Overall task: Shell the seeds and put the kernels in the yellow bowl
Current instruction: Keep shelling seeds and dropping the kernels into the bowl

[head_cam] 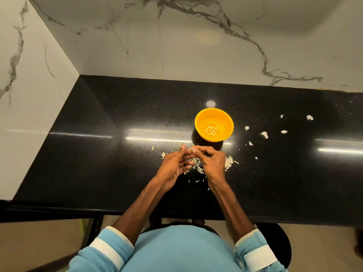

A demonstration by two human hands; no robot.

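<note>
Right, both hands are up together at the middle of the frame, just below the round yellow plastic bowl. The left hand has its fingers reaching forward, tips meeting those of the right hand, whose fingers are curled in with thumb and forefinger pressed close. It looks like a pinching grip on both sides, but whatever sits between those fingertips is too small to make out, so I cannot tell whether either hand grasps a seed.

And the bowl stands on the glossy black stone counter, slightly right of centre, with a small heap of pale shelled kernels lying in its bottom.

Under and around the hands, a litter of whitish husk fragments is on the counter, and more white scraps are scattered to the right of the bowl, well apart from one another.

Light blue sleeves with white bands fill the lower frame.
</note>
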